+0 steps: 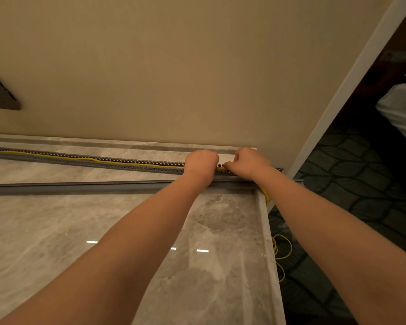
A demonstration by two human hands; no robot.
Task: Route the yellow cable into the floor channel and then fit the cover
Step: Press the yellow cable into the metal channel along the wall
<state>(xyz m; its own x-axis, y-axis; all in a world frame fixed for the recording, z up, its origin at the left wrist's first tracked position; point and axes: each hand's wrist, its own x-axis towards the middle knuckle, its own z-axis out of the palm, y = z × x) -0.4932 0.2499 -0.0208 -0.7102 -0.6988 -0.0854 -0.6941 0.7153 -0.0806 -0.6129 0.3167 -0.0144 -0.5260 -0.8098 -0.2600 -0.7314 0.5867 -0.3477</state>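
A grey slotted floor channel (85,161) runs along the foot of the beige wall. The yellow cable (127,163) lies inside it from the left edge to my hands. My left hand (201,164) is curled over the channel near its right end, fingers hidden. Beside it my right hand (249,164) pinches the cable at the channel. Spare yellow cable (282,249) lies in loops on the dark carpet at the right. The long grey cover (80,186) lies on the marble floor, parallel to the channel and nearer to me.
The glossy marble floor (56,231) ends at a raised edge strip (268,231) on the right, with dark patterned carpet (361,184) beyond. A white door frame (352,85) slants up at the right. A grey wall plate (0,95) sits on the wall at far left.
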